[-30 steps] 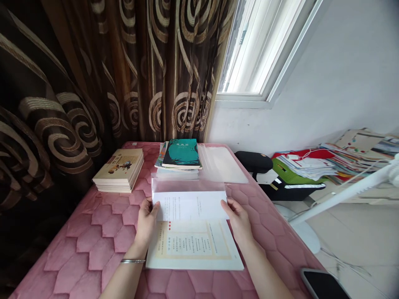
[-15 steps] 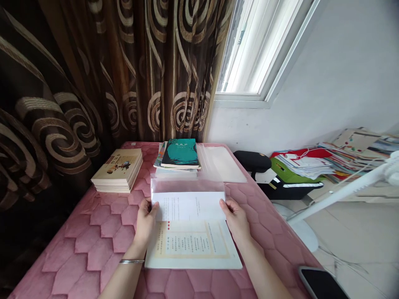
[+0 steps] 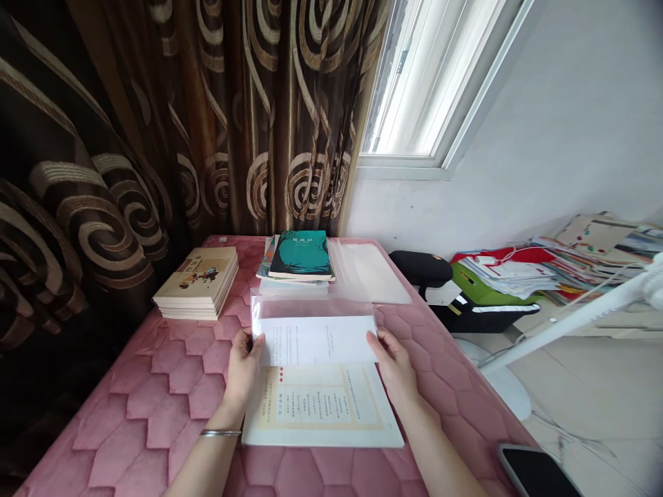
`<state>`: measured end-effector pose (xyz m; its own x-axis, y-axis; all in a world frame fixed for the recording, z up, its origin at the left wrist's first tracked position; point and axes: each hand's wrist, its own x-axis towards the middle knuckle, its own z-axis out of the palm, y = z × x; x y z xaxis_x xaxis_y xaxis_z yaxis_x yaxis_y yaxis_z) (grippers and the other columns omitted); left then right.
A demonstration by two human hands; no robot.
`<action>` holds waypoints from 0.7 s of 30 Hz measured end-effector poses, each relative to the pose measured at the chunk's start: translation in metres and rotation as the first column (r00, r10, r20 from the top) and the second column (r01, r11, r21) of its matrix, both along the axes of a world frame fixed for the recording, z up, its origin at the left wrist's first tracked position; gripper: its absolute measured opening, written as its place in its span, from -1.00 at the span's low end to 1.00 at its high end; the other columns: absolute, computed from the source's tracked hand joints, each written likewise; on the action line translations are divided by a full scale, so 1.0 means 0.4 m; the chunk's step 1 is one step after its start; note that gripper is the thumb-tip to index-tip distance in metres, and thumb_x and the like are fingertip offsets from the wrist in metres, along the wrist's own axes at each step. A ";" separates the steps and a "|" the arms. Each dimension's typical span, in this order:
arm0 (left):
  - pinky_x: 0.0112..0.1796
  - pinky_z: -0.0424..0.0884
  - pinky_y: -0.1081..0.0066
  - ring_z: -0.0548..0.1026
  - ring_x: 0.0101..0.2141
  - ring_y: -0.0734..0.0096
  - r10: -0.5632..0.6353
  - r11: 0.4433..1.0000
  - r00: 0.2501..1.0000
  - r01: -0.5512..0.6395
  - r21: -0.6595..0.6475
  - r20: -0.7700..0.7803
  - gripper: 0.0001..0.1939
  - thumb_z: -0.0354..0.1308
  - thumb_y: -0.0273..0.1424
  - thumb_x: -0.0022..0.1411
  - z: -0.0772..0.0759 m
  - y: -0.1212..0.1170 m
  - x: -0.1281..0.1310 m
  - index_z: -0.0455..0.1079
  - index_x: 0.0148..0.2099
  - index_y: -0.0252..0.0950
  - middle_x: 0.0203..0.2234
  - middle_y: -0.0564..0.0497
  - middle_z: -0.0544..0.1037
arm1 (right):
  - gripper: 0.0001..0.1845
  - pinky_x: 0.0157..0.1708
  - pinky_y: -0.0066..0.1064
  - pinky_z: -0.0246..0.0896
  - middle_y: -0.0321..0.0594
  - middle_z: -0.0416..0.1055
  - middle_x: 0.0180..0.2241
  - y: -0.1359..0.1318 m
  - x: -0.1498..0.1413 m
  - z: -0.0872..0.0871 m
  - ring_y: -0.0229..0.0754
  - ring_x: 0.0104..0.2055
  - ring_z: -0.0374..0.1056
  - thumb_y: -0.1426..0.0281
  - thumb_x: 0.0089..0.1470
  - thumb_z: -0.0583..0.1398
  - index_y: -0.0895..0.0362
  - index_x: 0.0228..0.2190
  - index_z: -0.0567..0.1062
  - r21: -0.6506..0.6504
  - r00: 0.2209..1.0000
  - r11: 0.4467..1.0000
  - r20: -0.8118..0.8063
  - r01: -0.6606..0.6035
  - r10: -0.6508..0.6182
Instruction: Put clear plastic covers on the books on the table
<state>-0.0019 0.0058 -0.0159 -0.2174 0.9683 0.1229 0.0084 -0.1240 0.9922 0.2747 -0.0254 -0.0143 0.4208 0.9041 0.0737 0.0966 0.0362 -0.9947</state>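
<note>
Pink puffy quilted cloth (image 3: 155, 386) covers my table, and a brown curtain with big swirls (image 3: 217, 103) hangs beside it, next to a bright window (image 3: 429, 83). My left hand (image 3: 242, 366) and my right hand (image 3: 394, 369) are at the two sides of a white printed sheet (image 3: 315, 340). It lies near the middle of the table, close to me. My fingers are bent and touch the sheet's side edges, but I cannot tell if they pinch it tight. Its top edge meets a clear plastic sleeve (image 3: 311, 308), and the plastic looks like it lies over that edge. Nearer me is a page with a cream box of words (image 3: 321, 407). Not much has changed since the last picture. My hands are in almost the same spot, and the sheet looks only a tiny bit straighter. Past the sleeve are a green book (image 3: 299, 254), a stack of paperback books (image 3: 197, 283) and another clear sleeve (image 3: 370, 273). A black phone (image 3: 536, 474) sits near the table's right edge.
</note>
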 end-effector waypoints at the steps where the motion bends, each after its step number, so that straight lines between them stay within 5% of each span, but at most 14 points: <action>1: -0.33 0.33 0.39 0.41 -0.39 0.35 0.002 1.000 1.000 -0.002 -0.002 0.001 -0.71 0.18 -0.19 0.07 0.000 0.000 0.000 0.35 -0.26 -0.30 -0.44 0.02 0.48 | -0.58 -0.56 -0.44 0.09 -0.33 0.32 -0.57 0.000 0.000 -0.001 -0.23 -0.54 0.19 -0.03 -0.13 0.25 0.08 -0.52 0.39 0.004 1.000 1.000 0.000 -0.013 0.013; 21: -0.45 0.27 0.44 0.37 -0.48 0.39 -0.006 0.995 0.999 0.011 -0.099 0.044 -0.63 0.20 -0.07 -0.01 0.021 -0.009 0.001 0.36 -0.41 -0.32 -0.55 0.05 0.46 | -0.44 -0.61 -0.43 -0.03 -0.37 0.16 -0.68 -0.001 -0.009 0.011 -0.25 -0.59 0.08 -0.16 -0.09 0.08 0.05 -0.68 0.19 -0.040 0.949 0.997 0.309 0.071 -0.056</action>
